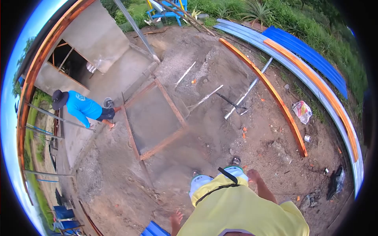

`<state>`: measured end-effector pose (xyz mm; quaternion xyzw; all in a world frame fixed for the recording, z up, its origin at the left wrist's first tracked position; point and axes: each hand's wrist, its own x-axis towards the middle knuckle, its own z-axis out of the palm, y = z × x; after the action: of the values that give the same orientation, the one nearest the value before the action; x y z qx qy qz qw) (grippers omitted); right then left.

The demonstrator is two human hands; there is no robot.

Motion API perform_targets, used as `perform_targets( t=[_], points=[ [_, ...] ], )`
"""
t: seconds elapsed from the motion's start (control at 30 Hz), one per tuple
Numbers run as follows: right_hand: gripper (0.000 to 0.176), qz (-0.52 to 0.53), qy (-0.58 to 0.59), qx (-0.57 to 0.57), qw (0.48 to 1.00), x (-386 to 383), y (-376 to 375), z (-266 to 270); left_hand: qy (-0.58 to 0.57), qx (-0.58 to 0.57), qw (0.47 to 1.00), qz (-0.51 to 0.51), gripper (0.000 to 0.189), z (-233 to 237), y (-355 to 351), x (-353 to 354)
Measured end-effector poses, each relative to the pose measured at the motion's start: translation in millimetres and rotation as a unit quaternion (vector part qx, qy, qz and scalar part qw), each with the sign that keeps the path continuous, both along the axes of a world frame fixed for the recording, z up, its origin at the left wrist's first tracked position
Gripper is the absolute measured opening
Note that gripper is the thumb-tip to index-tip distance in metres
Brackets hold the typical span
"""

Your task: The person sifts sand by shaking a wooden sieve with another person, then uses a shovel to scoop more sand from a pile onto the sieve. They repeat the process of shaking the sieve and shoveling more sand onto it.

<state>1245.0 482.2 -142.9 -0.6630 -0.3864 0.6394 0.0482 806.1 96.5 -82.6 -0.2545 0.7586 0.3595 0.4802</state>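
Note:
My left hand (176, 217) hangs low at my side with its fingers apart, and nothing is in it. A piece of blue corrugated sheet (154, 229) lies on the ground close to it. On the other side, my right hand (254, 176) hangs beside my shorts (236, 172), its fingers loose and no object visible in it. In front of my feet is a rectangular wooden frame (165, 143) on the ground. Smooth grey material (153, 114) fills it. A long-handled tool (205, 96) lies by its right edge.
A person in a blue shirt (83, 108) walks at the left, near a clear bucket (108, 103) and a grey wall (96, 33). At right lie an orange beam (271, 94) across a metal tube (248, 99), a black-handled tool (236, 105), a plastic bag (302, 112) and long metal sheets (307, 67).

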Motion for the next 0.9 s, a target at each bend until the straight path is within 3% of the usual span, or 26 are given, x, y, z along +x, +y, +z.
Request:
perform_targets(
  t=[0.13,0.23,0.3,0.33,0.4,0.5,0.6,0.67,0.73,0.83,0.87,0.9],
  points=[
    [0.017,-0.182,-0.012,0.025,0.983,68,38,-17,-0.024,0.032,0.997,-0.072,0.045,1,29,69],
    [0.016,-0.208,-0.042,-0.022,0.977,127,69,-33,-0.023,0.096,0.973,-0.208,0.044,-1,59,103],
    [0.016,-0.227,-0.042,-0.059,0.971,142,98,-19,-0.037,0.121,0.976,-0.178,0.044,-8,79,117],
    [0.015,-0.210,-0.028,-0.014,0.977,148,112,-17,-0.058,0.142,0.986,-0.059,0.042,-20,86,123],
    [0.015,-0.170,0.006,0.066,0.983,153,131,-15,-0.037,0.088,0.992,-0.081,0.044,-17,103,132],
    [0.020,-0.206,0.080,0.030,0.975,151,163,-6,-0.026,0.038,0.992,-0.121,0.047,2,121,139],
    [0.031,-0.210,0.002,0.031,0.977,134,177,11,-0.040,0.005,0.991,-0.127,0.050,14,155,132],
    [0.038,-0.205,0.029,0.028,0.978,132,175,15,-0.031,0.017,0.992,-0.117,0.053,11,170,125],
    [0.029,-0.201,0.042,0.021,0.978,139,165,9,-0.001,0.070,0.992,-0.108,0.055,-9,190,118],
    [0.031,-0.205,0.008,-0.029,0.978,147,150,17,-0.066,0.069,0.987,-0.130,0.046,-113,232,64],
    [0.030,-0.221,0.002,-0.043,0.974,154,139,21,-0.095,0.056,0.985,-0.134,0.041,-138,246,51],
    [0.028,-0.233,-0.015,-0.061,0.971,160,130,23,-0.048,0.082,0.980,-0.177,0.038,-139,272,42]
  ],
)
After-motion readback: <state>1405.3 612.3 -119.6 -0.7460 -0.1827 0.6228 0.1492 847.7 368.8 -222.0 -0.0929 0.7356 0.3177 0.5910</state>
